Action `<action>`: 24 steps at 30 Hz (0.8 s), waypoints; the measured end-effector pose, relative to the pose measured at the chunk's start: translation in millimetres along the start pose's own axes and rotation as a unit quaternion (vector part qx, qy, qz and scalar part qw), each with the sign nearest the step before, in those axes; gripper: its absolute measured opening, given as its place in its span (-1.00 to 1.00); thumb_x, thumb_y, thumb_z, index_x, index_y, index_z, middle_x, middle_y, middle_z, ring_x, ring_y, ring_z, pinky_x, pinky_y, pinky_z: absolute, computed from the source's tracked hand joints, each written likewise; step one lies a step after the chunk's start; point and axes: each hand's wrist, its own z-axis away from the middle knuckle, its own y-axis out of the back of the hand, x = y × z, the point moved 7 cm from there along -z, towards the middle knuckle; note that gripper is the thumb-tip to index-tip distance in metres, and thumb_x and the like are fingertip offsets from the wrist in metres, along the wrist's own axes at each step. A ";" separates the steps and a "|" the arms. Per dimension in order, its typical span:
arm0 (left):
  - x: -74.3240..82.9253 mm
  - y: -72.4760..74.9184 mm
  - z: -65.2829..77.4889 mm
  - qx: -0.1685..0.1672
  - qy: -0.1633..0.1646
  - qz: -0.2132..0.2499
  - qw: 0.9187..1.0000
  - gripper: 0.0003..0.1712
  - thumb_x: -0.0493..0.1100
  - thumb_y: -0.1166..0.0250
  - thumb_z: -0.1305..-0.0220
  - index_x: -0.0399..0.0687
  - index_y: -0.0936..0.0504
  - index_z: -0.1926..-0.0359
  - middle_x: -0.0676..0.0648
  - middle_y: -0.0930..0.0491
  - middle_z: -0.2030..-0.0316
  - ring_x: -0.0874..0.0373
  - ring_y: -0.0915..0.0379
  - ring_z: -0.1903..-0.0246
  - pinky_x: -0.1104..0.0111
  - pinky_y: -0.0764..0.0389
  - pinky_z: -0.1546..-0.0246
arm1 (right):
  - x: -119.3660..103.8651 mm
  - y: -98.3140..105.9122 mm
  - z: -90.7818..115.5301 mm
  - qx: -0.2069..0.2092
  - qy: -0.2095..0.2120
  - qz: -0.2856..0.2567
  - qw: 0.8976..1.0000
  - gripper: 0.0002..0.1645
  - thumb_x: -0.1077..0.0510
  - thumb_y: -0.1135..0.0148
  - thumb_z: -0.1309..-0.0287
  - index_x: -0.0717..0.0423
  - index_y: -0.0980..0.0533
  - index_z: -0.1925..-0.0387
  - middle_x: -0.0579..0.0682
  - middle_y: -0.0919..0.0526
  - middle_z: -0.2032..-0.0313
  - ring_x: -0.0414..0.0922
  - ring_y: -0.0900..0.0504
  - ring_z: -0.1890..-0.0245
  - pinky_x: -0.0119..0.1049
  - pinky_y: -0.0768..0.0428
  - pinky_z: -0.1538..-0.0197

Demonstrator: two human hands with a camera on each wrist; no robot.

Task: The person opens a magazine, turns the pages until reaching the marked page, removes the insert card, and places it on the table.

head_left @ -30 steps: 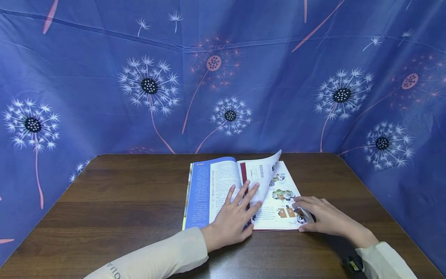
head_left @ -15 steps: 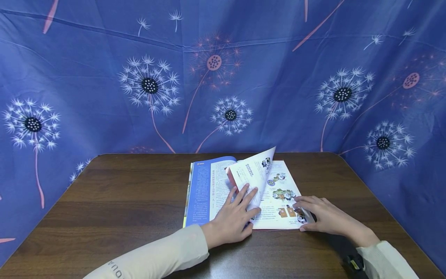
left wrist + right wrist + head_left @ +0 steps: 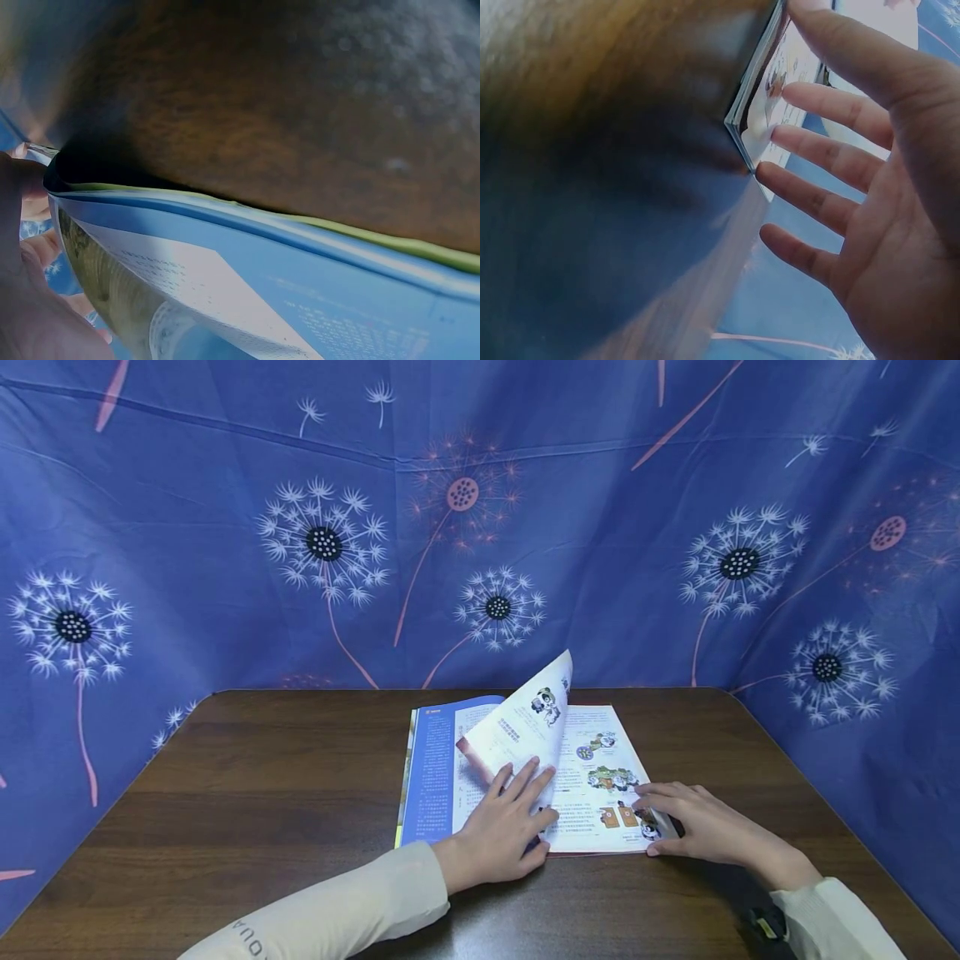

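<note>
An open magazine (image 3: 600,827) lies on the table, its left page (image 3: 435,777) blue and white with printed text and its right page bearing cartoon pandas. One page (image 3: 525,714) stands raised and curled over toward the left, its top corner pointing up. My left hand (image 3: 504,835) rests with spread fingers at the lower middle of the magazine, over the foot of the curled page. At the lower right corner, my right hand (image 3: 701,822) touches the magazine's edge with fingers extended and thumb apart; the right wrist view shows the fingertips along the page edges (image 3: 742,120).
The dark brown wooden table (image 3: 262,793) extends around the magazine. Behind it hangs a blue cloth (image 3: 585,527) printed with dandelions. A small black device (image 3: 767,923) sits at the right wrist beside the sleeve.
The raised page has swung left and folded over further, showing its panda-printed side and uncovering more of the right page. Both hands have stayed nearly in place.
</note>
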 end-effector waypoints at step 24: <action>-1.2 -3.8 1.2 -0.051 0.007 0.032 0.998 -0.54 0.21 0.02 -0.24 0.13 -0.44 -0.04 -0.08 -0.38 -0.17 -0.04 -0.26 -0.19 0.15 -0.37 -0.05 | -2.6 4.5 -0.6 0.017 0.032 -0.002 0.999 -0.64 0.12 -0.28 0.03 0.00 -0.57 0.10 0.08 -0.56 0.00 0.12 -0.50 0.02 0.08 -0.43 0.16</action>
